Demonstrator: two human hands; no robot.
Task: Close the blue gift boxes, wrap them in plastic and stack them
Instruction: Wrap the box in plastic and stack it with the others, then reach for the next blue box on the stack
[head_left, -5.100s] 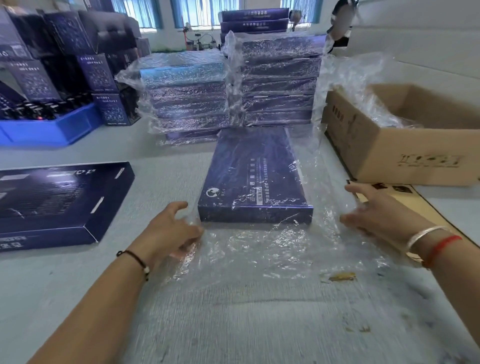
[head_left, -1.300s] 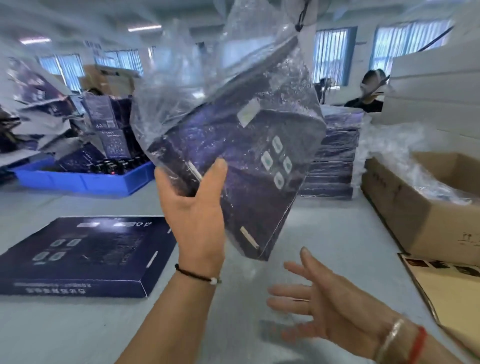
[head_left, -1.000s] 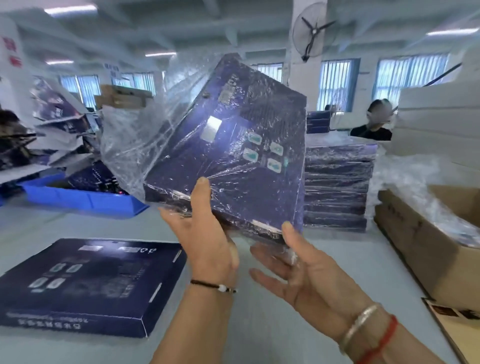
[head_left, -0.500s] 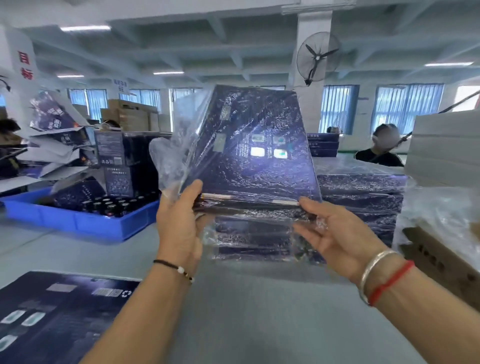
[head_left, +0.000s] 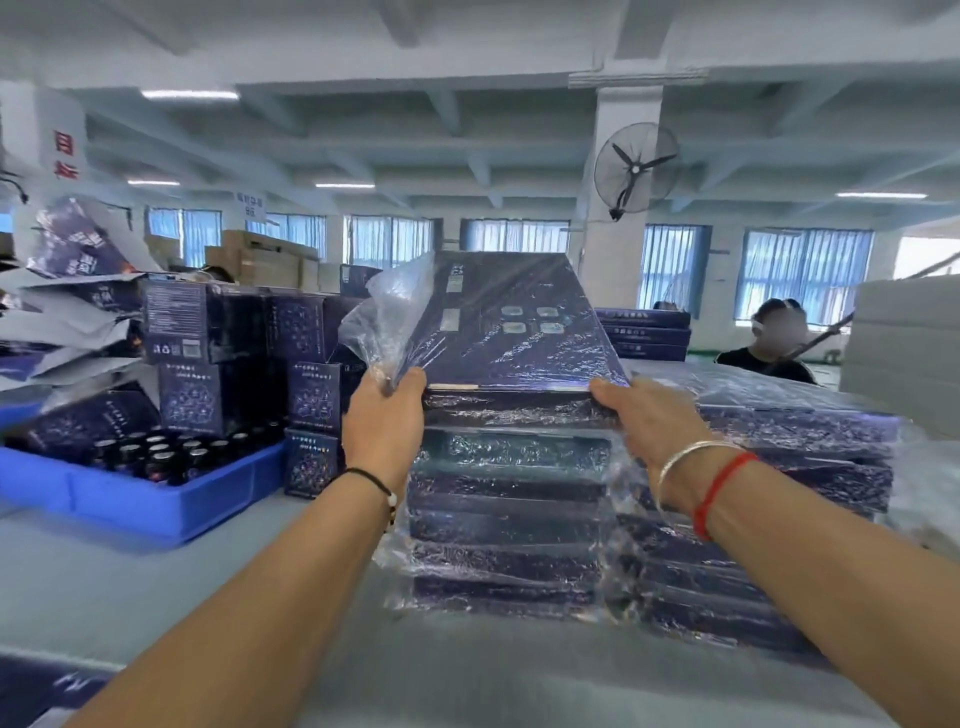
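A dark blue gift box (head_left: 514, 332) wrapped in clear plastic lies tilted on top of the left stack of wrapped boxes (head_left: 504, 519), its far edge raised. My left hand (head_left: 384, 415) grips its near left corner together with a loose flap of plastic (head_left: 387, 317). My right hand (head_left: 644, 415) holds the near right corner. A second, equally tall stack of wrapped boxes (head_left: 789, 467) stands directly to the right.
A blue crate (head_left: 135, 499) with dark bottles sits at the left, with small blue cartons (head_left: 208, 322) piled behind it. Another blue box (head_left: 47, 686) shows at the bottom left corner. A person (head_left: 769, 343) sits behind the stacks. White slabs (head_left: 909, 353) rise at the far right.
Both hands carried the wrapped box forward and lowered its near edge onto the left stack. Earlier it was lifted off the table and turned over in the air.
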